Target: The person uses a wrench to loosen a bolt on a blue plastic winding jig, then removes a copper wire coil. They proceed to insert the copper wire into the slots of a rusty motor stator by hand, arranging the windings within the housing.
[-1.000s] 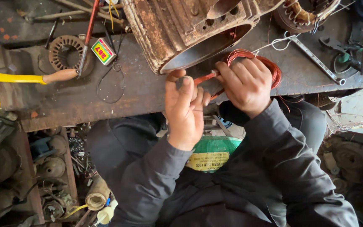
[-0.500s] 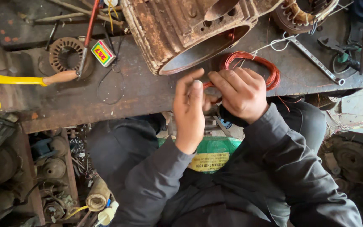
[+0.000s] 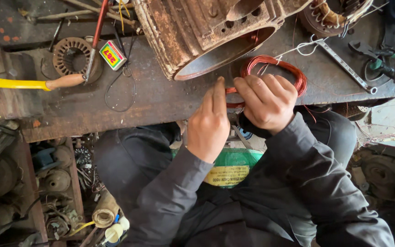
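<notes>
From the head camera I look straight down on a dark, stained metal workbench (image 3: 92, 107) crowded with parts, its front edge running across the frame above my lap. A rusty ribbed motor housing (image 3: 197, 32) lies on its side at the top, open end toward me. Left of it sit a small round stator core (image 3: 72, 56) and a yellow-handled tool (image 3: 19, 84); a wrench (image 3: 346, 67) lies at the right. Below the bench edge on the left, shelves hold dusty coils and scrap.

My left hand (image 3: 210, 123) and right hand (image 3: 266, 101) meet at the bench edge on a coil of red copper wire (image 3: 275, 61), which lies on the bench just below the housing mouth. Both hands have their fingers closed together, pinched on the near side of the coil.

Against half a second ago, the hands sit a little closer together and the coil loop shows more fully beyond my right knuckles.

A small rectangular box (image 3: 113, 55), yellow and green with a red patch, lies tilted beside the stator core. On my lap, between the sleeves, shows a green bag (image 3: 232, 162) with a yellow label panel.
</notes>
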